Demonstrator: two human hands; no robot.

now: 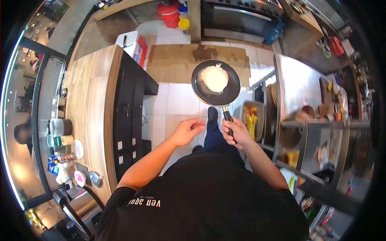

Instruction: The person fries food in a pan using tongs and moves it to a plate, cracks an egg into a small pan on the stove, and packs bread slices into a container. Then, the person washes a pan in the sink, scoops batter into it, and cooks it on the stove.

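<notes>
My right hand (236,132) is wrapped round the black handle of a frying pan (198,90), which is held out in front of me above the floor. A round, pale flatbread or pancake (215,78) lies in the pan, its surface whitish and its edge uneven. Left of the handle, apart from the pan, my left hand (188,131) hangs in the air. Its fingers are loosely bent, with a small gap to the thumb, and nothing shows in it.
On the left stands a wooden counter (90,80) with jars and packets along its far side. A steel worktable (295,76) with shelves is on the right, beside a bin (259,120). Ahead, cardboard (173,60) covers the floor before an oven (241,22). A red bucket (169,16) stands near it.
</notes>
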